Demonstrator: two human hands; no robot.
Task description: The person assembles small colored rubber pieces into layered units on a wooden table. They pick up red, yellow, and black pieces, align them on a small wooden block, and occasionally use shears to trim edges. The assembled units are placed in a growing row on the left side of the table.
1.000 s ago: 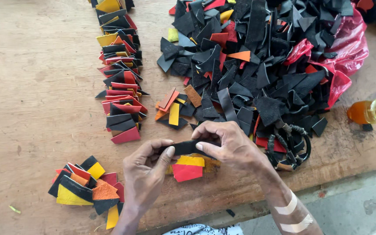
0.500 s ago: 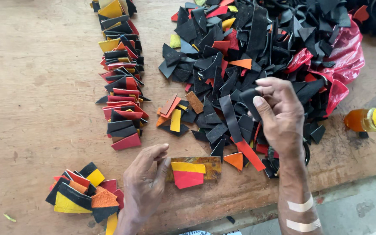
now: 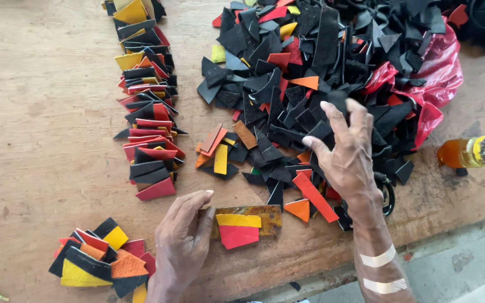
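Since before, right hand (image 3: 346, 154) lifted, fingers spread (empty) over scrap pile (image 3: 321, 73); left hand (image 3: 183, 235) flat, touching yellow-red piece (image 3: 237, 229).

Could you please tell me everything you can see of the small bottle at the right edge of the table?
The small bottle lies on its side on the wooden table, right of the scrap pile and apart from it. Its body looks like clear plastic holding orange liquid, with a yellow band near a grimy, dark cap pointing right. Neither hand touches it.

A crumpled red plastic bag (image 3: 442, 73) lies under the scrap pile's right edge; an orange bottle (image 3: 467, 152) with yellow band lies beside it.
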